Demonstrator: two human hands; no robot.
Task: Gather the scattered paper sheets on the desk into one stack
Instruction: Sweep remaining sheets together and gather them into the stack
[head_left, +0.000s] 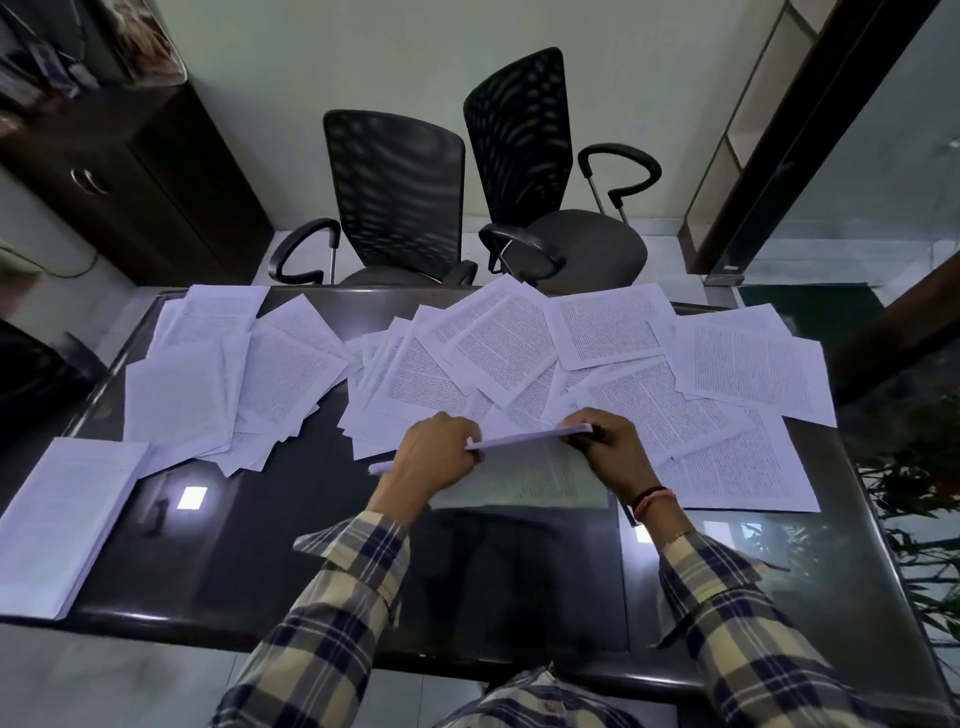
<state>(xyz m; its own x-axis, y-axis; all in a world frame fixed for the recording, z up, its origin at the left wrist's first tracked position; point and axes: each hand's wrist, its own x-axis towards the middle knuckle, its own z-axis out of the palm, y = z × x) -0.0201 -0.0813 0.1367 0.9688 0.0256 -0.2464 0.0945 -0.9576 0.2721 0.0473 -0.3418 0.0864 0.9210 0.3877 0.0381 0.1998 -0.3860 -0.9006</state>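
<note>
Printed white sheets (498, 343) lie scattered and overlapping across the far half of a dark glossy desk (291, 519). My left hand (434, 457) and my right hand (608, 447) grip the two ends of a small bundle of sheets (530, 436), held on edge upright above the desk's middle. Its reflection shows in the desk top below. A neat thick stack of paper (62, 519) rests at the desk's near left corner. More loose sheets (748, 364) spread to the right and another group of sheets (223, 374) to the left.
Two black mesh office chairs (400, 192) stand behind the desk's far edge. A dark cabinet (130, 171) is at the back left. A glass partition with a dark frame (810, 135) runs along the right, with plant leaves (914, 519) beside the desk.
</note>
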